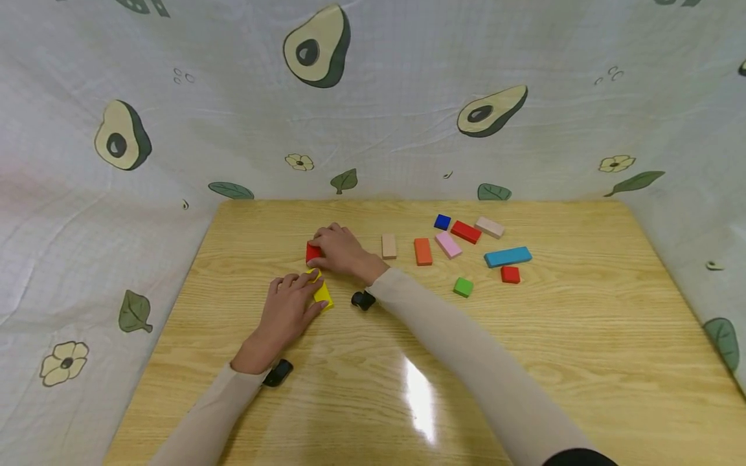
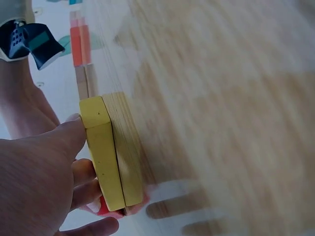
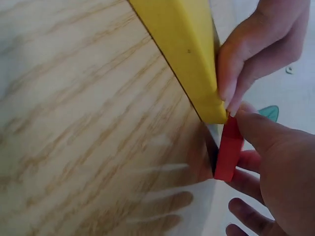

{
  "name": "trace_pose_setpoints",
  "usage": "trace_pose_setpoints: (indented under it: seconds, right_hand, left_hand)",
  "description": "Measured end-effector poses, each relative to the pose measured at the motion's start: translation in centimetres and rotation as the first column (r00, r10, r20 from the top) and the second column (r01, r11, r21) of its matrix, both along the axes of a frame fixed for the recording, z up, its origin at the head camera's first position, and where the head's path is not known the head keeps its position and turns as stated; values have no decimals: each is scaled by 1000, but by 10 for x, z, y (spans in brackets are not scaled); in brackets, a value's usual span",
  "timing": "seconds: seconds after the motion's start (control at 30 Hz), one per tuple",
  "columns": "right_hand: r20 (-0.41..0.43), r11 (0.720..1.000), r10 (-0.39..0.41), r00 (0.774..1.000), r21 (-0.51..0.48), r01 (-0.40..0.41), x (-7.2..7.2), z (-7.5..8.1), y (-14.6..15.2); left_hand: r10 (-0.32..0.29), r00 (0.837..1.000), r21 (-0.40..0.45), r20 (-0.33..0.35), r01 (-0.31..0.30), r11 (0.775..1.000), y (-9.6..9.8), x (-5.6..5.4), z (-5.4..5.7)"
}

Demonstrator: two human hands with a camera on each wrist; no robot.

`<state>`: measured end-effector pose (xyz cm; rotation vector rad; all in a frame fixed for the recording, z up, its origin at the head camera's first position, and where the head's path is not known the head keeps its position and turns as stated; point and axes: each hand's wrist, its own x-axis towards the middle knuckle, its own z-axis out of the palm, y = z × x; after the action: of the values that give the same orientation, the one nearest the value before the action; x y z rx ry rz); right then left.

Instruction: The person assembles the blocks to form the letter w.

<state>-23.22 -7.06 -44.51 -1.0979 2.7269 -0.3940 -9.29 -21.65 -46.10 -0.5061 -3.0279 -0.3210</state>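
Note:
At the left of the table, my left hand (image 1: pixel 285 307) holds a long yellow block (image 1: pixel 323 295) between thumb and fingers. The yellow block lies on the wood, its near side plain in the left wrist view. Just beyond it, my right hand (image 1: pixel 342 251) pinches a red block (image 3: pixel 230 150), partly hidden by the fingers in the head view. In the right wrist view the red block sits at the far end of the yellow one, close against it; whether they touch I cannot tell. The left fingertips are beside that same end.
Right of the hands lie a beige block (image 1: pixel 388 246), an orange block (image 1: pixel 423 252), a pink block (image 1: pixel 448 245) and a green cube (image 1: pixel 463 287). Farther right are blue (image 1: pixel 508 257), red (image 1: pixel 466 232) and other small blocks. A patterned cloth (image 1: pixel 402 149) hangs behind the table.

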Motion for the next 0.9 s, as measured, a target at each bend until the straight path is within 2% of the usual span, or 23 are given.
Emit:
trace_pose_setpoints:
  seconds: [0.17, 0.9]
  right_hand:
    - [8, 1000, 17, 1000, 13, -17, 0, -1, -2]
    - [29, 993, 112, 993, -40, -111, 2, -4, -6]
  left_hand:
    - [-3, 1000, -4, -9, 3, 1000, 0, 0, 1]
    - [-2, 1000, -19, -9, 2, 1000, -1, 0, 0]
